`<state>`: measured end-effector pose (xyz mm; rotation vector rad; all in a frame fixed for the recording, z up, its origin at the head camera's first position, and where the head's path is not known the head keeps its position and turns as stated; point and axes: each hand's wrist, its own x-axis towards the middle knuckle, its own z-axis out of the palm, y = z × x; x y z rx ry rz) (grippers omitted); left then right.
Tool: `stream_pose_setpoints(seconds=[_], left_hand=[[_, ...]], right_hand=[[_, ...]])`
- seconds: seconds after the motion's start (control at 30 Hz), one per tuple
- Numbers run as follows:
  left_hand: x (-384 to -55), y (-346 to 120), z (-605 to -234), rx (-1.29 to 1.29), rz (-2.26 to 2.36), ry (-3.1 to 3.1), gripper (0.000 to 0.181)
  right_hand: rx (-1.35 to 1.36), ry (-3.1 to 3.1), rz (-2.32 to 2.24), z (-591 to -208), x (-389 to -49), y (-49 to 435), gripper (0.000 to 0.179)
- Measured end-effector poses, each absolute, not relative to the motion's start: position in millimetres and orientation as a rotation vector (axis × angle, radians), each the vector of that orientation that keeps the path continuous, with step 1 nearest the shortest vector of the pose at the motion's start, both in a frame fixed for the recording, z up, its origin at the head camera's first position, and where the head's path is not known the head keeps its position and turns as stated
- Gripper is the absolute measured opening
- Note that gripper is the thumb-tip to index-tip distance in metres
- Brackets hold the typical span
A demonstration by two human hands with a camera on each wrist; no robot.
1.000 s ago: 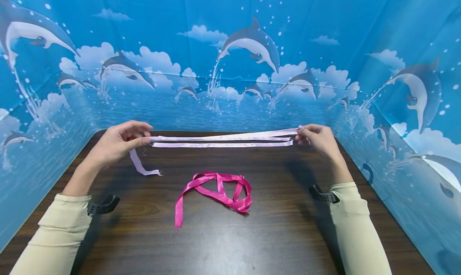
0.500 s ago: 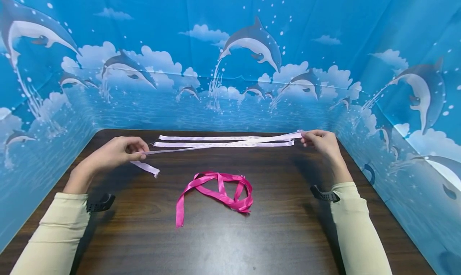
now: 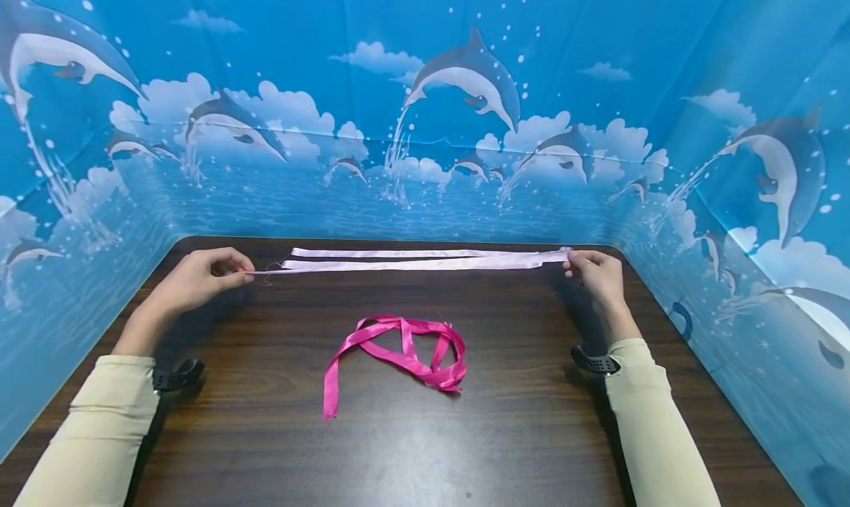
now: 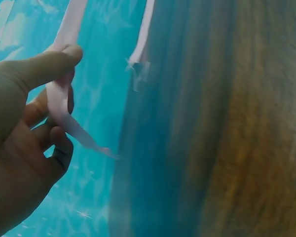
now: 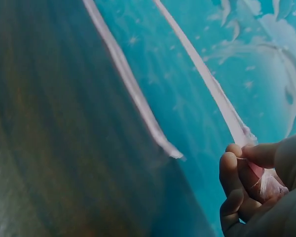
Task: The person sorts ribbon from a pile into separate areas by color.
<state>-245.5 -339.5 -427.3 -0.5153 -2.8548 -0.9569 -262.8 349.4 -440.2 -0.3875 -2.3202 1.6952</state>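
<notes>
A pale lilac ribbon is stretched sideways between both hands near the table's back edge. My left hand (image 3: 195,280) pinches it between thumb and fingers; in the left wrist view its loose tail (image 4: 79,132) hangs past the fingers. At the other side my right hand (image 3: 598,274) pinches the ribbon (image 5: 207,76) near its end, part of which is gathered in the fingers. Two more lilac strips lie along the back of the table: a farther strip (image 3: 358,254) and a nearer strip (image 3: 392,266), which the held ribbon overlaps in the head view.
A loosely looped hot-pink ribbon (image 3: 330,385) lies mid-table, its tail toward the front. Blue dolphin-print cloth (image 3: 425,212) walls the dark wooden table (image 3: 518,433) at the back and both sides. Each wrist wears a black strap (image 3: 178,376).
My left hand has moved first toward me, then left, pulling the ribbon nearly straight above the two strips. The right hand has shifted slightly right and toward me, still pinching its end.
</notes>
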Motion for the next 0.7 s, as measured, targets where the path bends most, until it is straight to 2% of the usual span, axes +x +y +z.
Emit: stream_pose_setpoints(seconds=[0.37, 0.7], left_hand=[[-255.4, -354.8, -450.9, -0.361, -0.869, -2.791, 0.005], [-260.1, -358.1, -463.3, -0.263, -0.875, -2.828, 0.009]], right_hand=[[-0.413, -2.374, 1.629, -468.7, -272.5, 353.5, 0.031], [-0.357, -2.478, 1.438, -482.7, -274.1, 350.7, 0.022]])
